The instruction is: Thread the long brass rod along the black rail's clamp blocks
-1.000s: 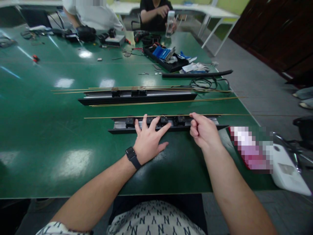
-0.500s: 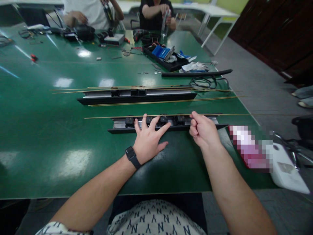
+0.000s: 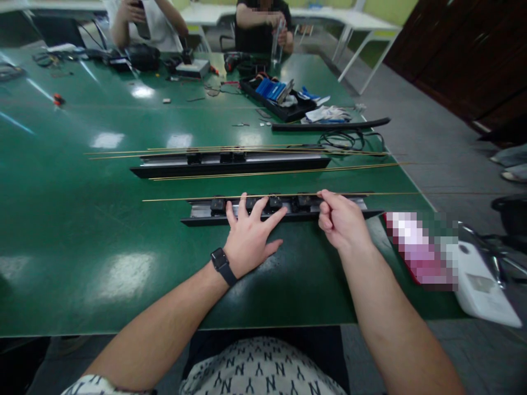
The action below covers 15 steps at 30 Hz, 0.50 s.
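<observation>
A black channel rail point(image 3: 201, 221) with a silvery inside lies across the table in front of me, with several black blocks point(image 3: 218, 206) seated in it. My left hand point(image 3: 248, 241) rests on the rail with its fingers spread over the blocks, holding nothing. Along the rail's far edge runs a thin brass-coloured rod point(image 3: 177, 199), sticking out well past both ends. At the rail's right part my right hand point(image 3: 343, 219) is closed in a pinch on this rod. Its curled fingers hide the spot where they grip.
Beyond lies a second black rail point(image 3: 230, 166) with more thin rods point(image 3: 263, 173) around it. Farther back are a black tray point(image 3: 288, 114), white gloves point(image 3: 327, 114), a black strip point(image 3: 329, 126) and coiled cable point(image 3: 343, 140). A white device point(image 3: 486, 285) stands at the right. Two people sit opposite.
My right fingertips have shifted very slightly left along the rod; my left hand stays in place. Across the table, the person in white has raised their hands with a dark phone-like object.
</observation>
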Available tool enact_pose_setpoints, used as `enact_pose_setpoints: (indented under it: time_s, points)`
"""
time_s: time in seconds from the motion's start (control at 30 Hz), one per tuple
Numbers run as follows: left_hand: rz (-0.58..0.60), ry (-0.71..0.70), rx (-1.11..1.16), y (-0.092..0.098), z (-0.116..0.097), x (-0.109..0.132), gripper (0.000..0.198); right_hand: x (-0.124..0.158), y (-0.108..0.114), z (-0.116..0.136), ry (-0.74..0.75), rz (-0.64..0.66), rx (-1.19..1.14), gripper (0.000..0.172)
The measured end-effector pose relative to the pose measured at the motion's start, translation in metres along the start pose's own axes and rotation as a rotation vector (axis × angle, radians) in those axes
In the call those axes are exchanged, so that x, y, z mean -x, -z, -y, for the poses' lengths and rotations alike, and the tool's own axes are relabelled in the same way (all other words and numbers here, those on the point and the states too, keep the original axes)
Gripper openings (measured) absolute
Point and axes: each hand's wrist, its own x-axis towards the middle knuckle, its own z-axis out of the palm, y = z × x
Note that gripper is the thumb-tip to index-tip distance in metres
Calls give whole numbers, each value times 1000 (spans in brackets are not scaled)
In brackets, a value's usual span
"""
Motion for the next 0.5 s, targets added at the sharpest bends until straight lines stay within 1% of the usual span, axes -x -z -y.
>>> enact_pose_setpoints:
  time_s: [0.17,0.37,0.5]
  points:
    - [-8,-5,-8,-1,0,0,74,-1,0,-1,13,-14,-10,18]
    - [-1,-8,-6,0,0,0,74,-1,-1,-1,16,-29,0,23]
    - [-6,-10,-1,0,0,0,74,-2,1,-1,20,-18,-8,20]
